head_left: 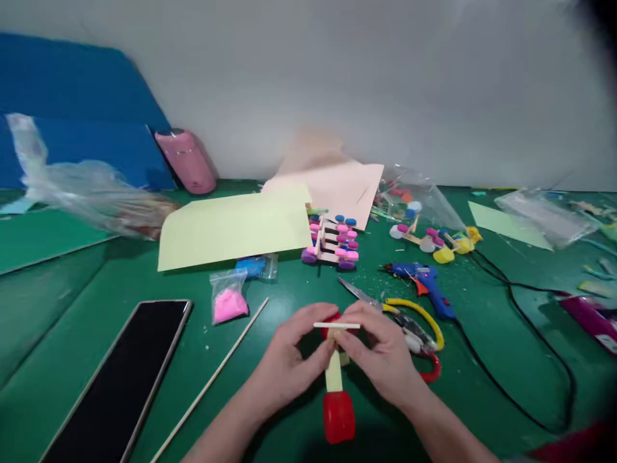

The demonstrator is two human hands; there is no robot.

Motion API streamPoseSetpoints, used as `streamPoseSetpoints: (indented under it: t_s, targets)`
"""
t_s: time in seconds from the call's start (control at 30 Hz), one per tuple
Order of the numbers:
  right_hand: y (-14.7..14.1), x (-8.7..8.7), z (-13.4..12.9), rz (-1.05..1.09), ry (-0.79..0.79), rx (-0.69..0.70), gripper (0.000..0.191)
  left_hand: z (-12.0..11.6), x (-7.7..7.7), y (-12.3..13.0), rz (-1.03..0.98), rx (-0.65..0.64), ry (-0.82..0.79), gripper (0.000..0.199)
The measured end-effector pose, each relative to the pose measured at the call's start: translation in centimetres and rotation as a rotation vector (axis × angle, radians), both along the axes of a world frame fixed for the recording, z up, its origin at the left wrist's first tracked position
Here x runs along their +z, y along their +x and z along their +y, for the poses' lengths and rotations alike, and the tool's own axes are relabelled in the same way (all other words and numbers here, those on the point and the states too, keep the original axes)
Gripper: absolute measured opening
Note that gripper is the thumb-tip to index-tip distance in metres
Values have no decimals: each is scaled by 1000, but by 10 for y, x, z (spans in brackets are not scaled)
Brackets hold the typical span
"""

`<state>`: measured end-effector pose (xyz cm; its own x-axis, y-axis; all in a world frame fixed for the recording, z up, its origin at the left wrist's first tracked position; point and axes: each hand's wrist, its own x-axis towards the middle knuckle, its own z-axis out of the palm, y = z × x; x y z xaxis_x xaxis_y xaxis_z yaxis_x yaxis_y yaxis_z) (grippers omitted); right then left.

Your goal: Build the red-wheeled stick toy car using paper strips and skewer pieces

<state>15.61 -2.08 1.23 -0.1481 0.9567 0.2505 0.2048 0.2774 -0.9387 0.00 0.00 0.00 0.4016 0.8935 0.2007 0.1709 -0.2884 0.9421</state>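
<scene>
In the head view, the left hand point(289, 360) and the right hand point(385, 360) meet over the green table point(270, 424), each grasping the far part of a pale strip point(333, 376) between thumb and fingers; a short white stick point(337, 325) lies crosswise at the fingertips, spanning the gap between the hands, though which finger presses on it I cannot tell; the strip runs from the grip toward the wearer, its near end outside the fingers and bearing a red block point(339, 417); a second red piece point(330, 317) sits at the far end, partly hidden by the fingers; scissors point(359, 293) and a blue glue gun point(427, 283) lie beyond the right hand, a long thin stick point(216, 374) left of the left hand.
</scene>
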Motion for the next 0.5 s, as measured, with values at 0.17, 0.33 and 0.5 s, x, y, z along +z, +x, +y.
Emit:
streamPoseSetpoints:
  t_s: [0.17,0.33,0.5]
  targets:
    - [-1,-1,3,22,-2,-9,13,0,2,2,-13,10,3,30]
    - [0,-2,7,-36,25,10,13,3,1,0,13,30,33,30]
    - [0,-9,15,-126,73,-9,13,5,4,-5,11,86,37,28]
